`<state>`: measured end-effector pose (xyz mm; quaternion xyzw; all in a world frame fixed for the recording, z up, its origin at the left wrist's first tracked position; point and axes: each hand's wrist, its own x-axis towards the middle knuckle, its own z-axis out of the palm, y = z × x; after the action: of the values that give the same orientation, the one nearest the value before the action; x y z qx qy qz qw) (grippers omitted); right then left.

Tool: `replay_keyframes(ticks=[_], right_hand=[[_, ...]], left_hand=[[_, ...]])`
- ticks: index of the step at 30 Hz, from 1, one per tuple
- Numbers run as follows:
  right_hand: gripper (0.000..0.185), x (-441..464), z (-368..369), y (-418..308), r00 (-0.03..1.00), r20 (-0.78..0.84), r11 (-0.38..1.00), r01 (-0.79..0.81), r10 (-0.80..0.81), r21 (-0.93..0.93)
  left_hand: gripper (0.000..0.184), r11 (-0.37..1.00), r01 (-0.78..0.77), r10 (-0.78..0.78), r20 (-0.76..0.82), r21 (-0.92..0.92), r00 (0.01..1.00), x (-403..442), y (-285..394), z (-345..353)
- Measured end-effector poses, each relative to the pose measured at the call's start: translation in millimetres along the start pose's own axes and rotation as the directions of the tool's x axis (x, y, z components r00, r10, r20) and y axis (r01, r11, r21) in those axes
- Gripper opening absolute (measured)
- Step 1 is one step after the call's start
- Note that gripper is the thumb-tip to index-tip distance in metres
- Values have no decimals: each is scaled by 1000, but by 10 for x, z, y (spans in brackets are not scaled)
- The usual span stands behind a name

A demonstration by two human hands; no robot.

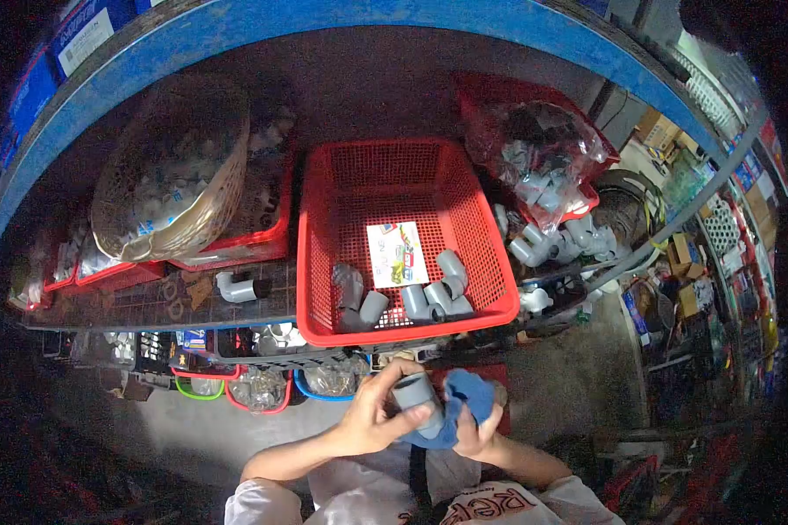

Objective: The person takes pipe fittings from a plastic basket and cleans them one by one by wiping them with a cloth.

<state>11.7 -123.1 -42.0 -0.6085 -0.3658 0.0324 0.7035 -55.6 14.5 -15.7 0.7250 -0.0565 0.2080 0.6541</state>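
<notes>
In front of my body, my left hand (378, 411) is closed round a grey pipe fitting (418, 401), whose round opening faces up. My right hand (481, 424) grips a blue cloth (469, 394), and part of the cloth lies against the fitting's lower end. Just beyond my hands, on the shelf, stands a red plastic basket (406, 338). Several grey elbow fittings lie at its near end, with a printed card (397, 255) behind them.
A woven basket (228, 206) of small fittings and a loose elbow (238, 288) are on the left. At the right are a plastic bag (543, 157) and more grey fittings (534, 246). The blue shelf edge (394, 19) arches overhead; small baskets (261, 389) sit below.
</notes>
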Motion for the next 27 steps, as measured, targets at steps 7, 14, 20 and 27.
replay_keyframes(ticks=[7, 14, 20, 27], right_hand=[[36, -18, -90, 237, 953, 140, 962, 257, -268, 96], [22, 188, -162, 30, 984, 159, 973, -40, 78, -229], [30, 415, -421, -4, 564, 624, 820, -519, 541, -241], [28, 473, -647, -224, 560, 450, 589, -803, 696, 88]], left_hand=[[23, 587, 493, -513, 177, -642, 840, -46, 175, 33], [35, 964, 42, -99, 204, 264, 974, 300, 381, -101], [34, 788, -454, 118, 622, 415, 774, 397, 475, -38], [44, 971, -162, 103, 304, 174, 947, 363, 211, -68]])
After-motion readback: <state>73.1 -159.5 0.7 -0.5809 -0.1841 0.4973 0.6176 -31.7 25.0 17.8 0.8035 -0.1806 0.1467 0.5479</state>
